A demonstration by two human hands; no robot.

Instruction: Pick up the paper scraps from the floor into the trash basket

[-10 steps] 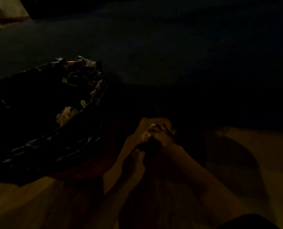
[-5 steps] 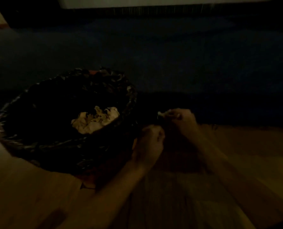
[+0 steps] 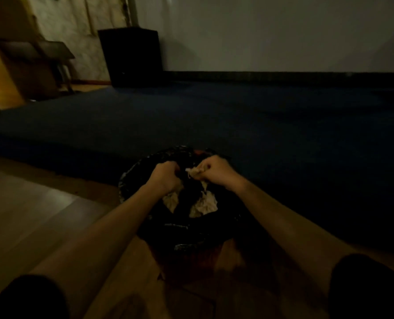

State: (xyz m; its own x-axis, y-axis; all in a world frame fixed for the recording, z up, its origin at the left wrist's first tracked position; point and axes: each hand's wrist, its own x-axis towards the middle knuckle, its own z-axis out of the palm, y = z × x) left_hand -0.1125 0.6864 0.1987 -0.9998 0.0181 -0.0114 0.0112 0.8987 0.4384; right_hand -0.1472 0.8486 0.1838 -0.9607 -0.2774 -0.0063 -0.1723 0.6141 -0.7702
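The trash basket (image 3: 131,178), lined with a black plastic bag, stands on the wooden floor right in front of me. Crumpled pale paper scraps (image 3: 205,203) lie inside it. My right hand (image 3: 216,172) hovers over the basket's opening, fingers closed on a small pale paper scrap (image 3: 192,172). My left hand (image 3: 165,177) is over the opening too, curled into a fist; whether it holds anything is hidden in the dark.
A dark blue carpet (image 3: 237,116) covers the floor beyond the basket. Bare wooden floor (image 3: 30,215) lies to the left and near me. A black cabinet (image 3: 131,56) stands against the far wall, and a chair (image 3: 42,61) is at the back left.
Both hands rose from the floor beside the basket to above its opening, the right one carrying the scrap. My view lifted, and the basket is now centred in it.
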